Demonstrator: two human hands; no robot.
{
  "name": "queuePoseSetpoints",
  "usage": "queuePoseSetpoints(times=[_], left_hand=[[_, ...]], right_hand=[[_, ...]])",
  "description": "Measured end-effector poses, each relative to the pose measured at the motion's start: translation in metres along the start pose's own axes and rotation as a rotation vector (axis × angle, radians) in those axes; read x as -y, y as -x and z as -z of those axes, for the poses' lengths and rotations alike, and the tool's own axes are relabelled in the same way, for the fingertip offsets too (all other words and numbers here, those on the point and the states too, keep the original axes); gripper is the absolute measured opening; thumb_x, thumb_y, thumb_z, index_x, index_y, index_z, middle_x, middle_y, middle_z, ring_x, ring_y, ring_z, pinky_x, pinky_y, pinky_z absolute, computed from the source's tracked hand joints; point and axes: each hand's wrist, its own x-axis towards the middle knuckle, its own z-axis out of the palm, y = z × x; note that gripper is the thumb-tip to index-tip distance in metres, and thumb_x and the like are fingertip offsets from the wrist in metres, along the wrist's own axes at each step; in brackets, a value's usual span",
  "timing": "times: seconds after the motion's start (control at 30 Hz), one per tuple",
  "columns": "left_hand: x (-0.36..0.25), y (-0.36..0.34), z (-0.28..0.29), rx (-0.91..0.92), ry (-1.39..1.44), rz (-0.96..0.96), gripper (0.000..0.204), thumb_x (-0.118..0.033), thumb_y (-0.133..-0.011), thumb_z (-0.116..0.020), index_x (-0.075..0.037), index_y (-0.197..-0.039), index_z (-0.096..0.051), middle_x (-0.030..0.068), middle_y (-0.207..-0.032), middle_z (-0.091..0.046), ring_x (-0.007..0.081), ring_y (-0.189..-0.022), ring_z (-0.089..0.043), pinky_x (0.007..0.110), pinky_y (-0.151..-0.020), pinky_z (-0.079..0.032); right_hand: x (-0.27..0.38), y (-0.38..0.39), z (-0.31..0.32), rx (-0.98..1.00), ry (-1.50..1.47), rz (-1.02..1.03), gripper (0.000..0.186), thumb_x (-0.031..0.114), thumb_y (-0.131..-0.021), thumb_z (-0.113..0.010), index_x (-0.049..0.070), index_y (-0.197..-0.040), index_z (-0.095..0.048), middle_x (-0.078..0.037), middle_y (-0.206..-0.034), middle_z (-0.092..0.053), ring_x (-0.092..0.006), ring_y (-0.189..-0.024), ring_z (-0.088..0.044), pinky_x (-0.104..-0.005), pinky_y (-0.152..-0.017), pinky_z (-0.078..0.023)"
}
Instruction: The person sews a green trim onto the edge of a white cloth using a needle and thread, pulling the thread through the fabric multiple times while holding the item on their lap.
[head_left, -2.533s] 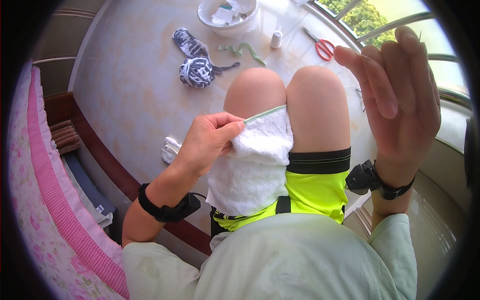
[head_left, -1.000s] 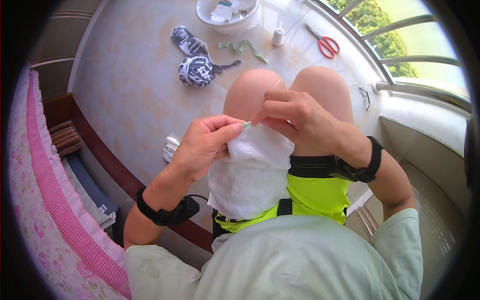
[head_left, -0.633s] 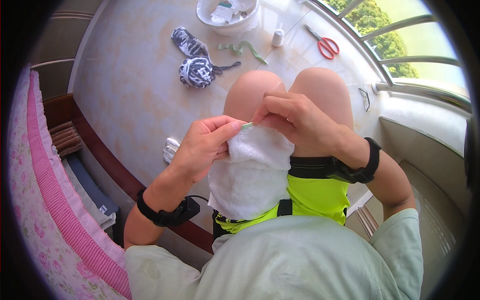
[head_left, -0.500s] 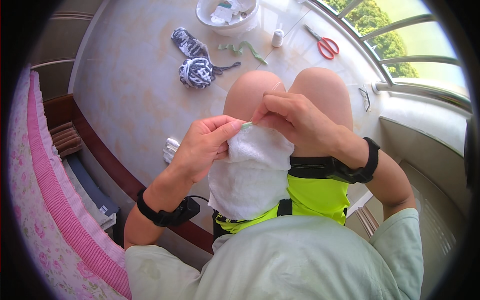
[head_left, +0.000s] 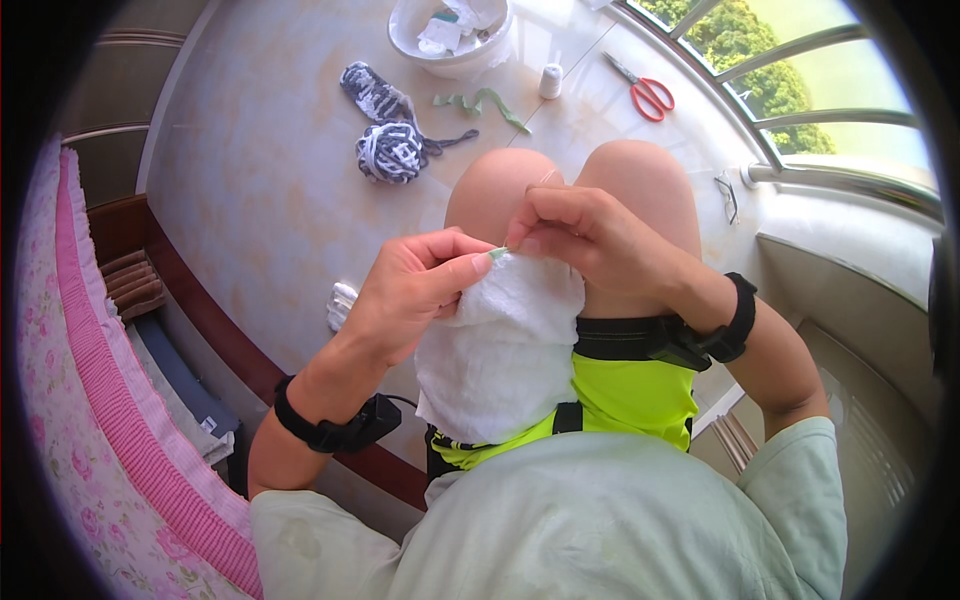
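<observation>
A white terry cloth (head_left: 495,350) lies over my left thigh and knee. Its upper edge carries a narrow green strip (head_left: 498,254). My left hand (head_left: 425,280) pinches that edge between thumb and fingers, with the strip at the thumb tip. Close beside it, my right hand (head_left: 565,225) is closed in a pinch at the same edge. A fine pale thread (head_left: 549,177) shows above the right knuckles against my knee. Whether a needle sits between the right fingertips is too small to tell.
On the tiled floor ahead lie grey-and-white yarn (head_left: 390,152), a curly green ribbon (head_left: 482,104), a white thread spool (head_left: 550,81), red-handled scissors (head_left: 650,97) and eyeglasses (head_left: 728,197). A white basin (head_left: 450,62) stands at the back. Metal railing is at right, a pink floral bedspread (head_left: 110,430) at left.
Both hands stay at the cloth's green-stripped edge. The right fingertips have shifted slightly, and a little less of the green strip shows. The view has tilted a little.
</observation>
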Motion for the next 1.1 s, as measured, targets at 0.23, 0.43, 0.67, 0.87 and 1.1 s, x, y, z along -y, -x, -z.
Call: queuePoseSetpoints(times=[0.23, 0.43, 0.67, 0.87, 1.1], left_hand=[[-0.003, -0.004, 0.0, 0.061, -0.043, -0.035, 0.013, -0.012, -0.092, -0.059, -0.002, -0.098, -0.066, -0.0064, -0.072, -0.053, -0.0007, -0.059, -0.04, 0.016, -0.049, -0.029], [-0.001, -0.009, 0.002, 0.105, -0.058, -0.055, 0.013, -0.012, -0.093, -0.059, -0.002, -0.096, -0.066, -0.0073, -0.069, -0.05, -0.0007, -0.057, -0.038, 0.017, -0.048, -0.028], [-0.002, -0.011, -0.004, 0.099, -0.044, -0.047, 0.012, -0.011, -0.092, -0.061, -0.002, -0.096, -0.066, -0.0065, -0.069, -0.052, -0.0002, -0.056, -0.039, 0.017, -0.048, -0.029], [-0.005, -0.01, -0.008, 0.072, -0.035, -0.02, 0.011, -0.011, -0.091, -0.062, -0.001, -0.092, -0.066, -0.0062, -0.07, -0.053, 0.0003, -0.057, -0.04, 0.017, -0.048, -0.029], [-0.001, -0.003, -0.012, -0.043, -0.002, 0.003, 0.012, -0.015, -0.09, -0.065, -0.003, -0.09, -0.066, -0.0063, -0.07, -0.053, 0.0002, -0.056, -0.04, 0.017, -0.048, -0.029]], right_hand=[[-0.003, 0.001, 0.008, 0.066, -0.121, -0.064, 0.003, 0.0, -0.091, -0.055, 0.0, -0.091, -0.058, 0.0, -0.085, -0.057, -0.0083, -0.082, -0.05, -0.0235, -0.076, -0.043], [-0.004, 0.0, 0.012, 0.089, -0.14, -0.051, 0.005, -0.002, -0.091, -0.053, -0.001, -0.09, -0.058, -0.001, -0.086, -0.056, -0.0079, -0.084, -0.05, -0.0232, -0.078, -0.043], [-0.012, 0.0, 0.012, 0.098, -0.234, -0.079, 0.006, -0.004, -0.09, -0.053, -0.002, -0.09, -0.059, -0.001, -0.084, -0.055, -0.0082, -0.081, -0.05, -0.0225, -0.076, -0.043], [-0.011, 0.0, 0.009, 0.102, -0.421, -0.118, 0.003, -0.001, -0.089, -0.057, -0.003, -0.09, -0.06, -0.001, -0.083, -0.058, -0.007, -0.075, -0.054, -0.0221, -0.068, -0.045], [0.005, -0.002, 0.003, -0.139, -0.054, -0.034, 0.011, 0.003, -0.085, -0.065, -0.001, -0.095, -0.062, -0.003, -0.083, -0.061, -0.0091, -0.07, -0.058, -0.0239, -0.058, -0.046]])
